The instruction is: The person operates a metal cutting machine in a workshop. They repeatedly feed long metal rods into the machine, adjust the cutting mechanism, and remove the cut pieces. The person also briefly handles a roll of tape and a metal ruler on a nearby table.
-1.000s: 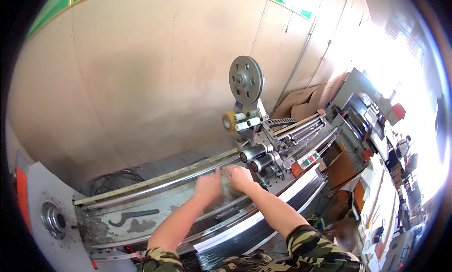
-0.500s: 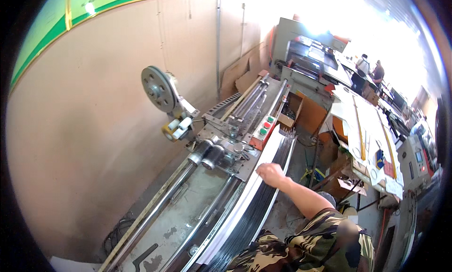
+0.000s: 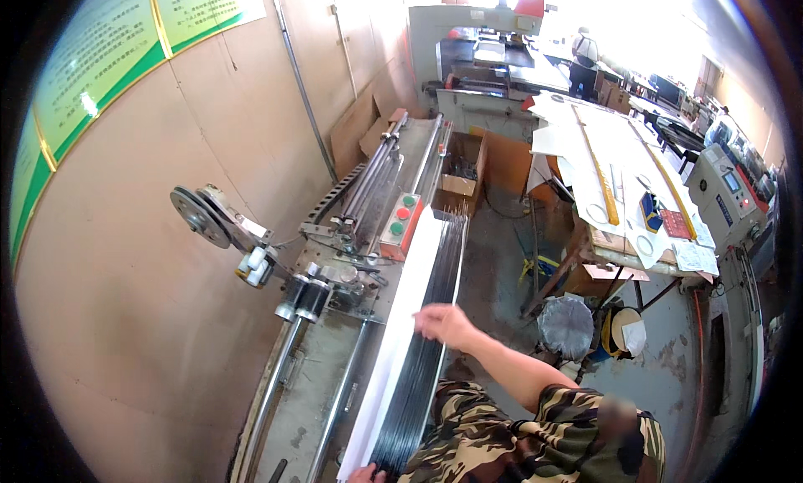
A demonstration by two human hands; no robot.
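Observation:
A long bundle of thin black strips (image 3: 410, 408) lies lengthwise beside a white lengthwise panel (image 3: 391, 349), along the near side of a metal machine. My right hand (image 3: 446, 325) is over the middle of the bundle, its fingertips pinched together near the white panel's edge. Whatever they hold is too small to make out. At the bottom edge of the picture my left hand (image 3: 365, 475) shows only in part, fingers curled at the near end of the panel and strips. What is in it is hidden.
The machine carries a control box (image 3: 401, 225) with red and green buttons, black rollers (image 3: 303, 296) and a grey wheel (image 3: 201, 218). To the right stands a paper-covered table (image 3: 585, 182) with yellow rulers; a bag-lined bin (image 3: 565, 326) sits below. A person (image 3: 584, 61) stands far off.
The view has turned, so the machine appears further left and more upright. My left hand has come into the lower edge. My right hand stays over the strips, fingers still closed.

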